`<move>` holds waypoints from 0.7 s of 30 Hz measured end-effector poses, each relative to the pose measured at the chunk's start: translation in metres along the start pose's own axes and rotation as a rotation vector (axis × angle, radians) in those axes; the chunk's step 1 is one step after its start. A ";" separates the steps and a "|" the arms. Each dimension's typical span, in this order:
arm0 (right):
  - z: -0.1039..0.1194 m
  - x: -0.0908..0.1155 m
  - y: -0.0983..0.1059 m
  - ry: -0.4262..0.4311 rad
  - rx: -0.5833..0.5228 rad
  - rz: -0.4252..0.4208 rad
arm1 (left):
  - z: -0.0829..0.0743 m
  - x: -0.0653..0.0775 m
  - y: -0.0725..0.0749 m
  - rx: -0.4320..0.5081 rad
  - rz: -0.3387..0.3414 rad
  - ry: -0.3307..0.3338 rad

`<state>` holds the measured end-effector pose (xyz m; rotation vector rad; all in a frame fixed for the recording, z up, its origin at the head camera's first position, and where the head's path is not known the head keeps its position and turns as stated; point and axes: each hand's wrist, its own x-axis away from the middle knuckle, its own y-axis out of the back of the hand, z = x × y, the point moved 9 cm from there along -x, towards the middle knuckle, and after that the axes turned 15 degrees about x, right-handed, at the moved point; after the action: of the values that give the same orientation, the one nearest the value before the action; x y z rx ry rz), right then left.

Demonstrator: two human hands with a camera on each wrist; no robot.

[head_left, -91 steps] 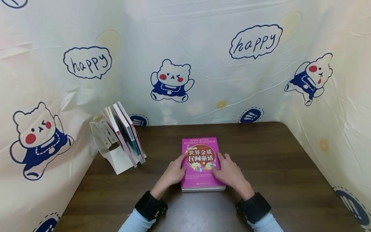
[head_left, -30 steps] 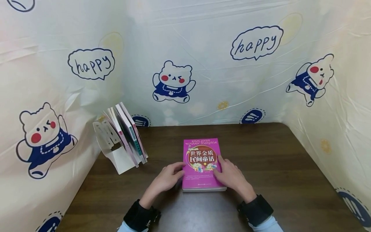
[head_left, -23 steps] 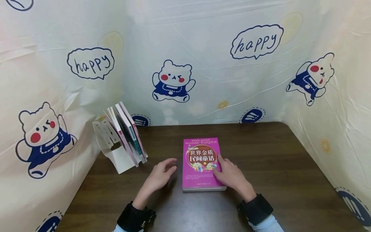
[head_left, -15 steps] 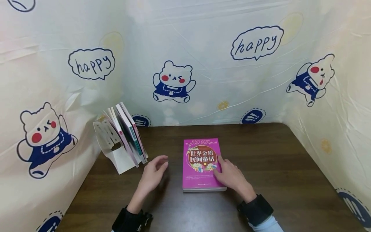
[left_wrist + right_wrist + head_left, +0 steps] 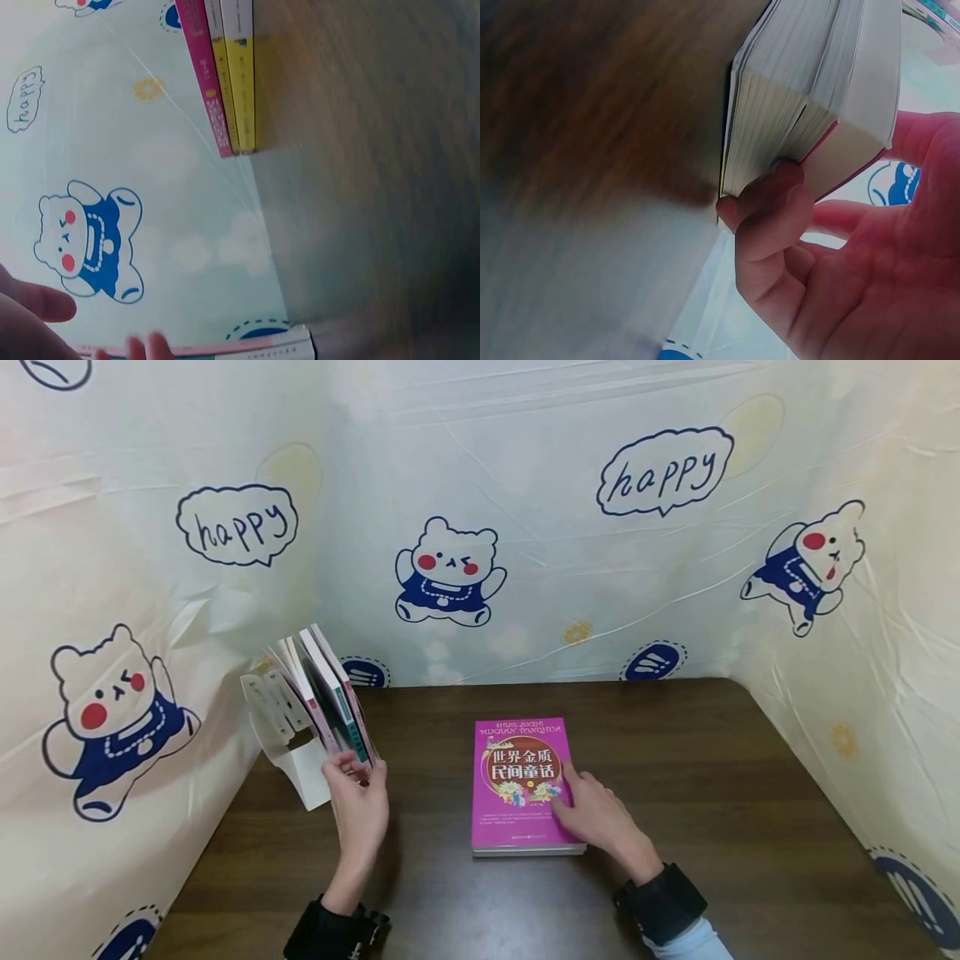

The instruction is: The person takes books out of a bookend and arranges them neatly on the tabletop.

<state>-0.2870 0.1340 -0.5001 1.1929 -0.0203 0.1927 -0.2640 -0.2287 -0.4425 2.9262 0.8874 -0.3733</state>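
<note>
A stack of books, with a magenta cover on top, lies in the middle of the table. My right hand holds its right side, thumb on the cover; in the right wrist view curled fingers press against the page edges. At the left, several thin books lean in a white bookend. My left hand is at their near lower ends, fingers bent toward them. In the left wrist view its thumb stands apart from the outer book, with the fingertips overlapping that book's edge.
The brown wooden table extends to both sides of the stack. A pale curtain with bear prints encloses the back and sides, close behind the bookend. Both wrists wear black bands.
Three seconds ago both hands held the stack. My left hand has let go and moved left to the leaning books. My right hand stays on the stack, which has not moved.
</note>
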 end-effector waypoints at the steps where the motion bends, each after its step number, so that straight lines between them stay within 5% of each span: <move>1: 0.000 0.000 0.000 0.000 -0.001 0.000 | -0.001 -0.002 0.003 0.016 -0.020 -0.016; 8: 0.002 -0.001 0.001 0.013 0.009 -0.010 | -0.005 -0.019 0.014 0.062 -0.089 -0.084; 21: 0.002 -0.001 0.001 0.012 0.006 -0.011 | 0.004 -0.048 0.018 0.078 -0.051 -0.062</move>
<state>-0.2876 0.1327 -0.4990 1.1979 -0.0027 0.1898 -0.2936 -0.2697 -0.4349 2.9484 0.9620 -0.5101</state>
